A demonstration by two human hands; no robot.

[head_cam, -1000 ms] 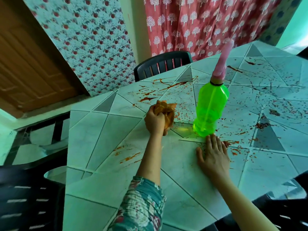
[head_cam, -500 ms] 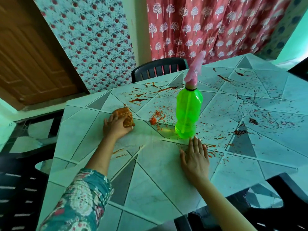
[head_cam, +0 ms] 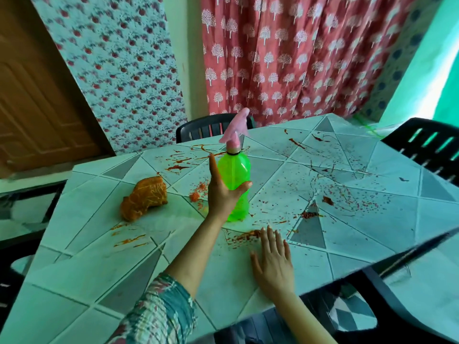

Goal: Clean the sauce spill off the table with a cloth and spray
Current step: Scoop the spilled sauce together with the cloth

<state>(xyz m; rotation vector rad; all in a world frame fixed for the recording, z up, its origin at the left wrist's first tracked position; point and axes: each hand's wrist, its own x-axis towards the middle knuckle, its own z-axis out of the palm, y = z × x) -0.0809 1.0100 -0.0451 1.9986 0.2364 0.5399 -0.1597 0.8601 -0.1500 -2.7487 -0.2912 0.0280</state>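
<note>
**Your hands leave the cloth and go for the spray bottle**

Your left hand (head_cam: 223, 194) no longer holds the cloth (head_cam: 144, 198). A moment ago it was wiping with it; now the orange wad lies loose on the bench (head_cam: 360, 232), off to that hand's left. The hand has gone to the spray bottle (head_cam: 233, 170) instead. Its fingers are straight up along the bottle's left side and the thumb is spread across the front, so it is open wide and not yet closed round it. Your right hand (head_cam: 273, 266) has stayed flat on the bench, fingers straight, holding nothing.

This looks like a switch from wiping to wetting. Plenty of sauce (head_cam: 246, 235) is left: a smear sits just past your right fingertips, and streaks and specks lie beyond and to the right of the bottle.

You cannot tell whether the left palm already presses the bottle or hangs just in front of it. The pink trigger head (head_cam: 234, 131) is blurred, so where its nozzle points is unclear. How full the bottle is cannot be read either.
</note>
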